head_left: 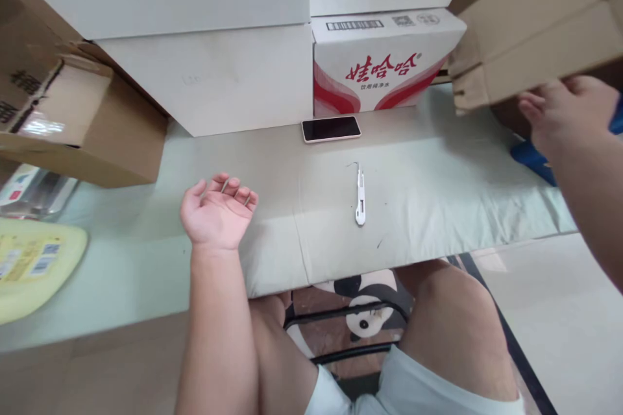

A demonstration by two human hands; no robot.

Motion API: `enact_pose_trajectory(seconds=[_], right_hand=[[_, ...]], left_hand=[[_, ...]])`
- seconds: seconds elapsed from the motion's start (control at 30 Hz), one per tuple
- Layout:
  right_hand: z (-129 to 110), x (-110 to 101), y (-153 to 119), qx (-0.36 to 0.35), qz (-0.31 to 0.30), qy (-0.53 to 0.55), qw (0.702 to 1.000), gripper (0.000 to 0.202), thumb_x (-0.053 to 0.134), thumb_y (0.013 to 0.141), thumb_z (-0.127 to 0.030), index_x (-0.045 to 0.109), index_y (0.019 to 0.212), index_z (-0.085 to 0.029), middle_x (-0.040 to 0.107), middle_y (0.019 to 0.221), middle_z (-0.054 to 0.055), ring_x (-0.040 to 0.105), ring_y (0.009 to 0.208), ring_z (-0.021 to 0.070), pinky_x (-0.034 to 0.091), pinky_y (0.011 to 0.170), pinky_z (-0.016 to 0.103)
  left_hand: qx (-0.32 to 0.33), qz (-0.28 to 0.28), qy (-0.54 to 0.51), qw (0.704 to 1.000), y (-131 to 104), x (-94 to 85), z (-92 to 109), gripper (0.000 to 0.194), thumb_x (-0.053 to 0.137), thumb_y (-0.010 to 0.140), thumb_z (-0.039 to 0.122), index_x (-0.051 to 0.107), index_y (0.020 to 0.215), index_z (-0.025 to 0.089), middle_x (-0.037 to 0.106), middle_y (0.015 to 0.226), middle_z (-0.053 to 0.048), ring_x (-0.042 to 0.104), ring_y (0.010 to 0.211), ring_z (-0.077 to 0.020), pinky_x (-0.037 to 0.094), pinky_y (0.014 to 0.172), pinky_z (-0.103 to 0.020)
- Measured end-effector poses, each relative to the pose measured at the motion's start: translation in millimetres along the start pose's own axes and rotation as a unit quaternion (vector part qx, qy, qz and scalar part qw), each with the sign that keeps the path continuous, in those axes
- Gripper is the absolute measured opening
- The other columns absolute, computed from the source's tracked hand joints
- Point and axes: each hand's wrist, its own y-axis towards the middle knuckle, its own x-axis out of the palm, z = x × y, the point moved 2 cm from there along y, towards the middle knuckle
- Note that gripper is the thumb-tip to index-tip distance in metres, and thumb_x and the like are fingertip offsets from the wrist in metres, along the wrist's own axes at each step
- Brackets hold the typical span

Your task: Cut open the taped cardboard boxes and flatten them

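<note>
cardboard flap under the right hand, left hand lying empty

cardboard box (535, 32) juts in from the upper right, tipped so its brown flaps hang over the far right end of the counter (272, 168). the right hand (567, 110) is right under the lowest flap, fingers stretched toward it and close to its edge — whether they actually touch the cardboard cannot be told, and the hand is not clenched on anything that shows. something blue (533, 162) lies on the counter just below that hand, partly hidden by the wrist.

the left hand (217, 211) rests on the counter well apart from the box, palm up, fingers loosely curled, holding nothing.

between the two hands, near the middle of the pale cloth that covers the counter, lies a small white tool (360, 198) with a thin hooked metal tip pointing away from the person. beyond it a phone (331, 128) lies flat, screen dark, just in front of a white carton with red lettering (384, 61). a large plain white box (214, 74) stands beside that carton, to its left, with more white boxes stacked above both.

at the left edge an open brown box (82, 117) sits tilted, and a yellow pack (34, 266) lies at the near left — its labels are too blurred to read. the person's bare knees and a panda-print seat (363, 301) show under the counter's front edge.
</note>
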Motion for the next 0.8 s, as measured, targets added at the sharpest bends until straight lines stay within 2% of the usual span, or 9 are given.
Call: enact_pose_trajectory(seconds=[0.03,0.07,0.13,0.23,0.37,0.5,0.63,0.8], right_hand=[[-3.0,16.0,0.1,0.049,0.009,-0.016,0.999,0.031,0.056,0.094,-0.005,0.055,0.066,-0.018,0.059,0.054,-0.004,0.068,0.056,0.0050,0.055,0.068,0.022],[-5.3,29.5,-4.8,0.087,-0.008,-0.035,0.996,0.029,0.057,0.096,-0.007,0.054,0.069,-0.018,0.063,0.059,-0.001,0.069,0.057,0.0067,0.057,0.072,0.025],[-7.3,46.0,-26.4,0.110,-0.070,-0.065,0.989,0.024,0.057,0.097,-0.009,0.056,0.075,-0.016,0.066,0.066,0.003,0.069,0.059,0.0084,0.058,0.075,0.027],[-1.1,48.9,-70.9,0.124,-0.166,-0.076,0.975,0.019,0.055,0.098,-0.007,0.060,0.080,-0.014,0.068,0.072,0.005,0.070,0.062,0.0097,0.057,0.075,0.027],[7.0,46.1,-118.8,0.147,-0.244,-0.081,0.955,0.016,0.057,0.099,-0.015,0.065,0.085,-0.013,0.072,0.075,0.006,0.071,0.065,0.0117,0.058,0.070,0.025],[-5.9,68.7,-163.4,0.128,-0.358,-0.111,0.918,0.013,0.058,0.097,-0.014,0.067,0.088,-0.015,0.073,0.075,0.005,0.071,0.065,0.0114,0.057,0.061,0.021],[-26.9,116.9,-225.0,0.073,-0.475,-0.132,0.867,0.012,0.058,0.093,-0.009,0.068,0.092,-0.015,0.075,0.077,0.005,0.072,0.067,0.0121,0.058,0.061,0.022],[-46.4,202.2,-314.7,-0.069,-0.618,-0.155,0.768,0.016,0.056,0.092,-0.012,0.067,0.103,-0.015,0.077,0.088,0.007,0.074,0.072,0.0154,0.060,0.068,0.028]], left_hand=[[-0.001,0.000,0.002,1.000,0.5,-0.1,1.3,0.022,0.055,0.083,0.041,0.058,0.078,0.021,0.062,0.065,0.000,0.060,0.051,-0.0134,0.057,0.055,-0.030],[0.000,0.002,0.001,1.000,1.2,-0.6,2.8,0.021,0.056,0.083,0.042,0.058,0.078,0.021,0.061,0.065,0.000,0.060,0.051,-0.0135,0.056,0.055,-0.030],[0.003,0.006,-0.005,1.000,2.7,-2.8,6.2,0.021,0.055,0.083,0.041,0.058,0.078,0.021,0.061,0.064,0.000,0.060,0.051,-0.0134,0.056,0.054,-0.030],[0.009,0.008,-0.020,1.000,4.2,-6.2,10.4,0.021,0.050,0.083,0.039,0.058,0.078,0.021,0.060,0.064,-0.001,0.059,0.051,-0.0126,0.056,0.054,-0.030],[0.016,0.014,-0.033,0.999,1.3,-9.5,13.5,0.021,0.049,0.081,0.039,0.058,0.076,0.020,0.061,0.066,-0.001,0.059,0.052,-0.0114,0.056,0.055,-0.029],[0.040,0.022,-0.053,0.998,-6.2,-16.1,19.1,0.022,0.050,0.080,0.040,0.059,0.074,0.020,0.067,0.075,-0.003,0.062,0.058,-0.0122,0.057,0.058,-0.028],[0.063,0.024,-0.091,0.994,-13.9,-28.2,29.7,0.025,0.051,0.080,0.041,0.062,0.072,0.020,0.072,0.082,-0.005,0.065,0.063,-0.0133,0.053,0.055,-0.026],[0.076,0.015,-0.143,0.987,-19.4,-49.8,50.5,0.027,0.051,0.082,0.038,0.059,0.064,0.019,0.068,0.069,-0.003,0.059,0.054,-0.0121,0.051,0.053,-0.027]])
